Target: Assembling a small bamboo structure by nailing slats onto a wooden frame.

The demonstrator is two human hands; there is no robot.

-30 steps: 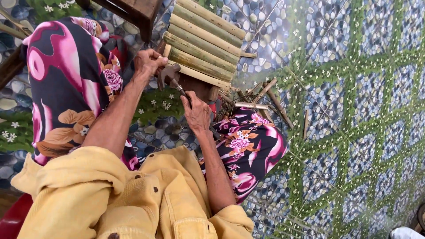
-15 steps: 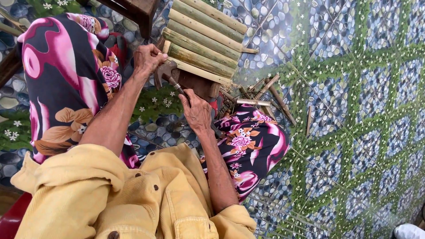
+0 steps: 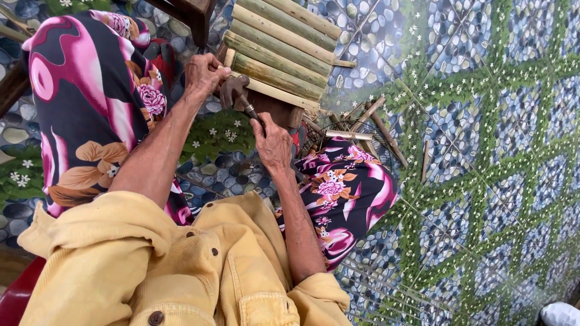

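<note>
A: Status. Left hand [image 3: 205,73] is pinched closed at the near edge of the rack of green-tan bamboo slats [image 3: 281,51], apparently bracing a slat end; whether a nail sits between the fingertips, can't tell. Right hand [image 3: 273,142] is wrapped tight on the dark handle of the rusty brown-headed hammer [image 3: 237,95], head just beside the left fingers.

B: Where's the rack?

A: On the pebble-and-vine patterned floor covering [image 3: 483,151], against a dark wooden block, in front of the knees in the pink-and-black floral fabric [image 3: 347,187].

B: Risk?

A: My read: hammer head that close to the left fingertips, an off-line strike hits them. A blow near a slat end could split the bamboo. Loose bamboo offcuts [image 3: 374,124] by the right knee could roll underfoot.

B: Packages, labels, signs?

A: None visible.
</note>
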